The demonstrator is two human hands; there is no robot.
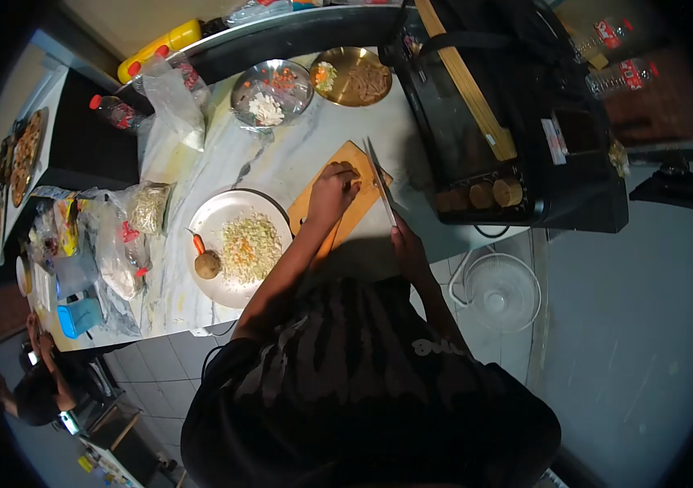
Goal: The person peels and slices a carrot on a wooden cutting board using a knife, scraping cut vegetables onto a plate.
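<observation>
I judge slicing in hand: my right grip (406, 241) grasps the knife (381, 185), my left grip (335, 191) clasps a brown piece (354, 172) on the cutting board (355, 216), and the next stroke calls for finger clearance.

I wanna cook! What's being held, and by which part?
The right hand holds the knife by its handle; I can't tell what, if anything, the left hand holds.

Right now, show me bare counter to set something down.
The white marble counter is most open between the round silver plate, the round white plate and the rectangular wooden cutting board. A narrow strip lies between the white plate and the clear plastic bags. Crowded: the bags' side, and the board beneath the left hand.
</observation>
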